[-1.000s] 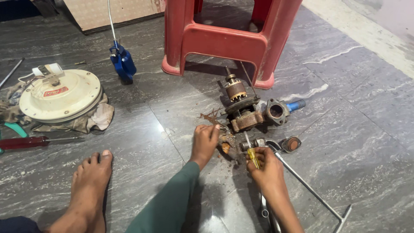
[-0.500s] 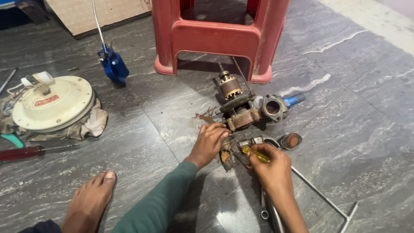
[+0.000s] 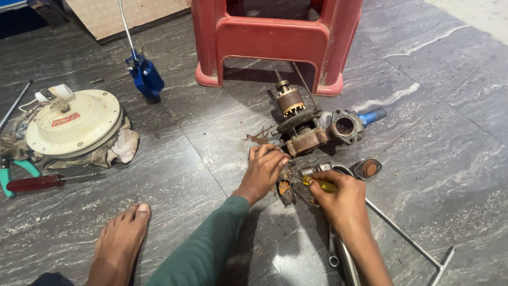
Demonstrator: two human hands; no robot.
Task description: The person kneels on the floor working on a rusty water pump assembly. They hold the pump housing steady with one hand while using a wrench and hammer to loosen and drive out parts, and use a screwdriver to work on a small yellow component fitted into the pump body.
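both hands have crept closer to the rusty motor assembly (image 3: 309, 132) since a second ago: left hand (image 3: 264, 169) fingers curled onto a rusty part (image 3: 284, 186) below it, right hand (image 3: 338, 196) clamped on a yellow-handled screwdriver (image 3: 317, 184), working at that part.

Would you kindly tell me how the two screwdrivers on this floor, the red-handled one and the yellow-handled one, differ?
The red-handled screwdriver lies free on the floor, far left beside the cream round cover; the yellow-handled screwdriver is gripped in the right hand, next to the rusty pump parts. The red one shows its whole length, handle and shaft; the yellow one shows only part of its handle, the rest hidden by fingers. Both lie low, near the grey stone floor.
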